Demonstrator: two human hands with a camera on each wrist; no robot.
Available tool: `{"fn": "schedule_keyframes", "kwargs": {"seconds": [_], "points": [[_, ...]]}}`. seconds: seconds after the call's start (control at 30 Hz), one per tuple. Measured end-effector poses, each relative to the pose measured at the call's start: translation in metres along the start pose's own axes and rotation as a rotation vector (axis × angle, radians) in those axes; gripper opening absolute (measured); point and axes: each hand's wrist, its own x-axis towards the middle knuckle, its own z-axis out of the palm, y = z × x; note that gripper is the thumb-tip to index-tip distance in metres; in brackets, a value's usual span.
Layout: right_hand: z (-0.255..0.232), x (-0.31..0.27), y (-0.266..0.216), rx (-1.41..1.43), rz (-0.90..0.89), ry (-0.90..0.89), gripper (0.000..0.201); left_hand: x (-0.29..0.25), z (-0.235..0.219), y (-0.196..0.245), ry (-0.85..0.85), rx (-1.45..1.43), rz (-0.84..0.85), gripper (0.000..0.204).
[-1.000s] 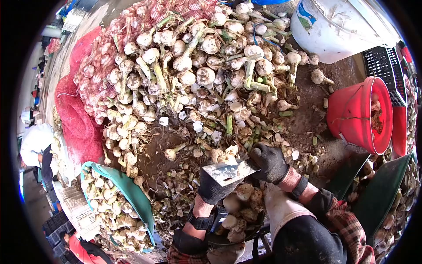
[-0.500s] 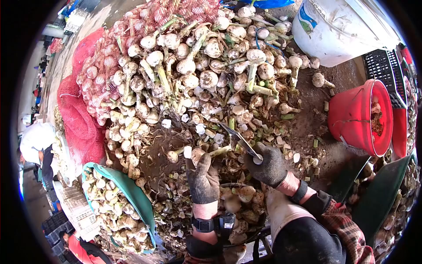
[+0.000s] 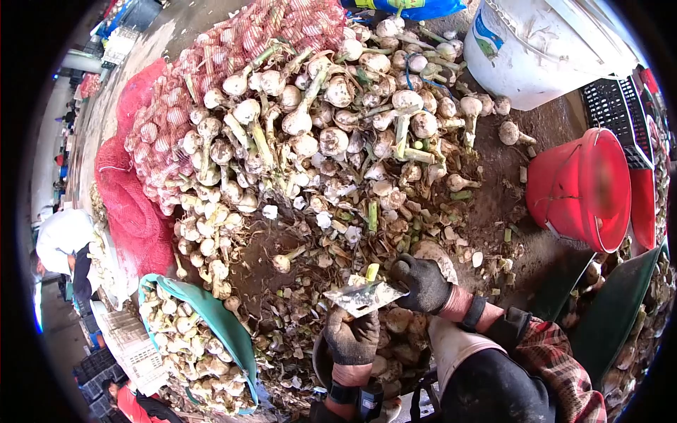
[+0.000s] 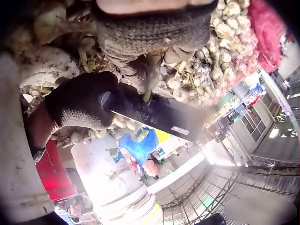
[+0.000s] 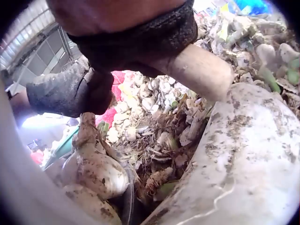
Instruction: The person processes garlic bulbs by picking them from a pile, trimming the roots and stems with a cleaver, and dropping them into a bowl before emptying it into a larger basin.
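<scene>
My gloved right hand (image 3: 423, 282) grips a knife by its wooden handle (image 5: 201, 70). The broad metal blade (image 3: 367, 297) lies across the front of my gloved left hand (image 3: 352, 338). The left fingers are curled round a garlic bulb, mostly hidden by glove and blade. Its green stem (image 3: 371, 272) pokes up past the blade in the head view, and the stem (image 4: 152, 82) meets the blade's edge in the left wrist view. Below the hands, trimmed garlic bulbs (image 3: 398, 321) fill a round container between the person's legs.
A large heap of garlic with stems (image 3: 331, 141) lies ahead, beside red mesh sacks (image 3: 134, 204). A teal-edged sack of garlic (image 3: 194, 345) stands at left. To the right are a red bucket (image 3: 564, 187) and a white bucket (image 3: 525, 63). Stem scraps litter the ground.
Half a second ago the knife stood apart from the left hand, which held the garlic with its stem pointing right. The hands have since come together, the left moving right and down, the blade now across it.
</scene>
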Motion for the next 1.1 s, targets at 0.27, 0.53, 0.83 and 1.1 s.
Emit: {"fn": "schedule_keyframes", "kwargs": {"seconds": [0.27, 0.53, 0.83, 1.1], "points": [[-0.001, 0.003, 0.022, -0.113, 0.246, 0.246, 0.018, -0.008, 0.043, -0.007, -0.022, -0.006, 0.053, 0.018], [-0.024, 0.020, -0.027, 0.173, 0.156, 0.225, 0.019, 0.020, 0.043, 0.003, -0.056, 0.382, 0.224, 0.010], [-0.025, 0.022, -0.031, 0.042, 0.116, 0.303, 0.022, 0.032, 0.056, -0.027, 0.002, 0.430, 0.253, 0.041], [-0.028, 0.018, -0.025, 0.040, 0.079, 0.392, 0.022, 0.040, 0.053, -0.042, -0.064, 0.377, 0.225, 0.051]]}}
